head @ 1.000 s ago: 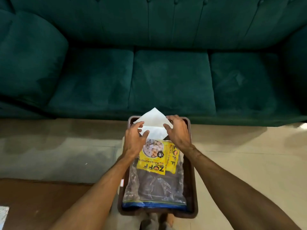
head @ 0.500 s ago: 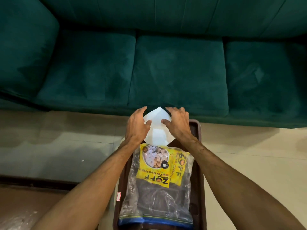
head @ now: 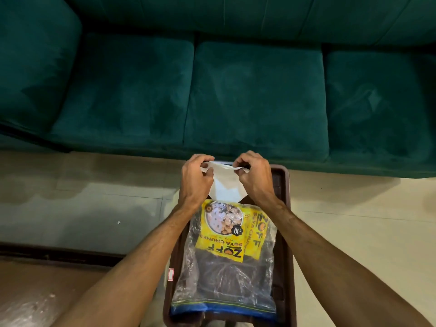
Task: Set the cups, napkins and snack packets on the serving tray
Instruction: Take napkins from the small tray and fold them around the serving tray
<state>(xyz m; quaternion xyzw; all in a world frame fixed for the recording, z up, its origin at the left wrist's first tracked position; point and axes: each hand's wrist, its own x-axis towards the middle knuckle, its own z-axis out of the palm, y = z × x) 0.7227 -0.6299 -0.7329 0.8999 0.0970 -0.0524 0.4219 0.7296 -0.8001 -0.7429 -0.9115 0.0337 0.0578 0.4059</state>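
The left hand (head: pixel 195 179) and right hand (head: pixel 256 177) are each pinching a top corner of a white napkin (head: pixel 225 185) with curled fingers, holding it over the far end of the brown serving tray (head: pixel 282 185). Nearer, a yellow snack packet (head: pixel 230 232) inside a clear zip bag (head: pixel 224 286) is lying on the tray, with a green sofa (head: pixel 236 90) beyond.

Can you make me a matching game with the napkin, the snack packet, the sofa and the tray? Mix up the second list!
1 napkin
2 snack packet
3 sofa
4 serving tray

A dark green
B brown, under the packet
C white, pinched by left hand and right hand
D yellow label, lying on the tray

Pairs: 1-C, 2-D, 3-A, 4-B
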